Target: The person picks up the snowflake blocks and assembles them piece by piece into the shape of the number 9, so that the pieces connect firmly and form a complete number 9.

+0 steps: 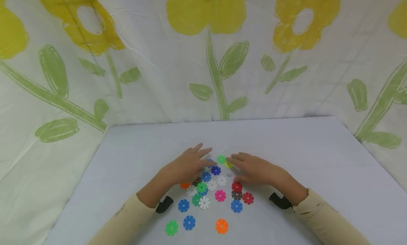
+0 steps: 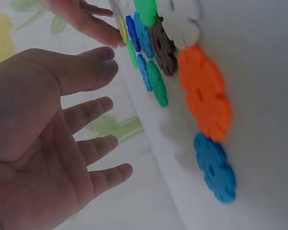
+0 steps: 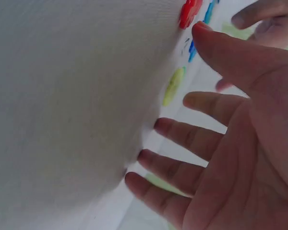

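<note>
Left hand: fingers spread, holding nothing. Right hand: fingers extended, holding nothing, notched yellow plastic disc near its fingertips. Multicoloured notched plastic discs between both hands, on white counter. Apparently gathering; next move likely calls for flat, inward-sweeping fingers.

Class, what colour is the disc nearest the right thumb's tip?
Red; the disc shows best in the head view.

A person's left arm and right arm, both sleeved, angle inward, the left hand and right hand near each other, fingers extended and spread, each thumb held apart.
</note>
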Demonstrator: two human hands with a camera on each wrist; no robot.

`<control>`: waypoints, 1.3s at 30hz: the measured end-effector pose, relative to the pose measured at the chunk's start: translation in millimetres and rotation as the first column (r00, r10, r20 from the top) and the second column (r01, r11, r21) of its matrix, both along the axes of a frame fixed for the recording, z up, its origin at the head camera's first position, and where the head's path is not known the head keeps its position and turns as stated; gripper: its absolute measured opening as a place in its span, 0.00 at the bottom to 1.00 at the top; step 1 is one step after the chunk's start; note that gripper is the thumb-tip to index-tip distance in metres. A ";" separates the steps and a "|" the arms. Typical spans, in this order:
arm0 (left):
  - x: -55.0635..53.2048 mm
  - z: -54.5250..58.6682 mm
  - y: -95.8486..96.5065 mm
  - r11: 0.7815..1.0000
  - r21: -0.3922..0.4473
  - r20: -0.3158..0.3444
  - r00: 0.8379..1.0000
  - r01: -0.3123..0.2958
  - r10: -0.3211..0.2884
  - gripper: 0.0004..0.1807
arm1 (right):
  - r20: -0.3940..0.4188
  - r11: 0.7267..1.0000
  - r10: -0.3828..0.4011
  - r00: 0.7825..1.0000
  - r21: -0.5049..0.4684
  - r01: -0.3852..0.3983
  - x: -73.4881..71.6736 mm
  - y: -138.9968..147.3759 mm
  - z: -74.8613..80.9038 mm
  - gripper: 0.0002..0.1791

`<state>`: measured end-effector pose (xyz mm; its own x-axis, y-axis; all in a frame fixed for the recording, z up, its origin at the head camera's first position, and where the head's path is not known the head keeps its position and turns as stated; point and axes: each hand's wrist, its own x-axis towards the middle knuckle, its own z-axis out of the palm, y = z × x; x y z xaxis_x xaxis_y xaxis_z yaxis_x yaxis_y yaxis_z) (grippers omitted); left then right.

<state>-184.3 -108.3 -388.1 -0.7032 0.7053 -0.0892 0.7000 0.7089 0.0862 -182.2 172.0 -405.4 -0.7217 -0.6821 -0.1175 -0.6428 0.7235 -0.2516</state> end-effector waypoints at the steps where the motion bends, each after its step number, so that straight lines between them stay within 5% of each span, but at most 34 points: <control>1: -1.8 -1.1 3.9 1.000 -0.005 0.011 1.000 -0.001 0.001 0.26 | 0.001 1.000 -0.003 1.000 0.009 0.003 0.1 -1.1 0.2 0.39; 8: -8.1 -6.2 16.3 1.000 -0.025 0.089 0.996 -0.014 0.017 0.23 | -0.012 0.999 -0.002 1.000 0.036 0.003 0.4 -3.4 0.8 0.34; 17: -18.2 -17.1 19.2 0.994 0.089 0.011 0.998 0.061 -0.062 0.15 | -0.122 1.000 -0.016 0.992 -0.018 0.014 -4.5 -9.9 -2.7 0.18; 26: -20.1 -16.9 25.5 0.997 0.066 0.075 0.996 0.037 -0.042 0.15 | -0.142 0.986 0.133 0.981 -0.085 -0.146 -9.2 -4.1 -6.2 0.21; 33: -19.6 -16.0 30.7 0.997 0.062 0.132 0.990 0.037 -0.045 0.16 | -0.198 0.985 0.121 0.973 -0.101 -0.143 -9.2 -5.2 -5.8 0.12; 39: -18.5 -11.5 37.9 0.993 0.035 0.055 0.992 0.109 -0.111 0.14 | -0.223 0.978 0.136 0.965 -0.125 -0.167 -8.9 -6.1 -5.6 0.12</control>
